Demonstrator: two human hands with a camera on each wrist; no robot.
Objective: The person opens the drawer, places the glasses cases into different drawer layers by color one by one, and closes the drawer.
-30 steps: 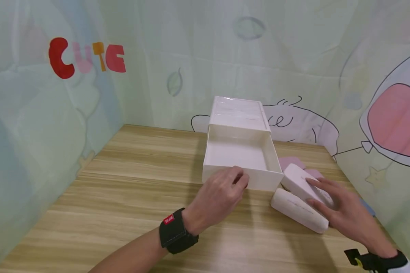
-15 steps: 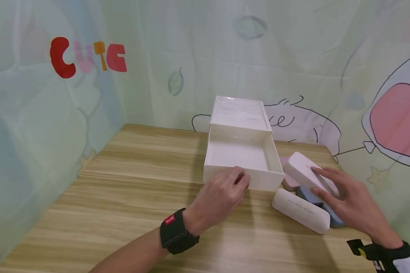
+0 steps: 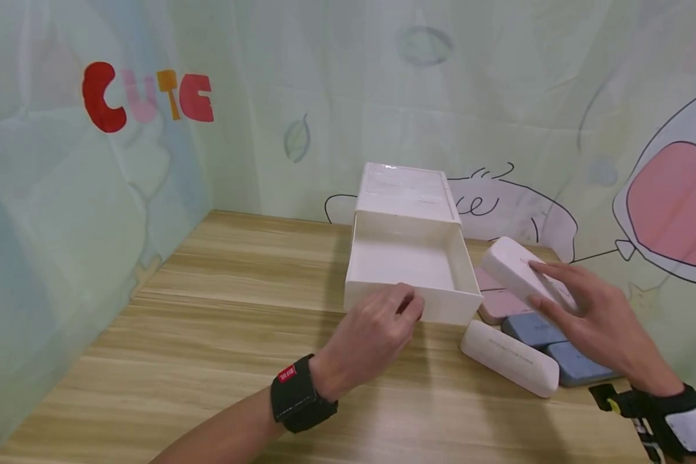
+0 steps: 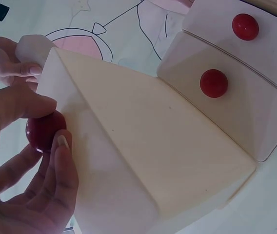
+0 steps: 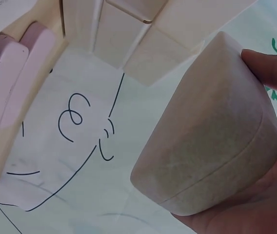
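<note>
In the head view an open white drawer [image 3: 403,258] juts from a small white drawer cabinet [image 3: 407,190]. My left hand [image 3: 377,332] is at its front, and in the left wrist view thumb and fingers pinch the drawer's round red knob [image 4: 46,130]. To the right, my right hand [image 3: 600,328] grips a white glasses case [image 3: 516,274], tilted and raised above the other cases. The right wrist view shows this case's rounded end, with a seam line, between thumb and fingers. A second white glasses case [image 3: 509,357] lies on the table below it.
Two blue cases [image 3: 582,364] and pink cases [image 3: 503,304] lie on the wooden table [image 3: 209,348], right of the drawer. Two more drawers with red knobs [image 4: 214,83] appear in the left wrist view. A printed cloth [image 3: 255,84] hangs behind and at both sides.
My right hand has lifted the white glasses case up off the pile, uncovering the blue and pink cases. My left hand and the drawer have stayed in place.
</note>
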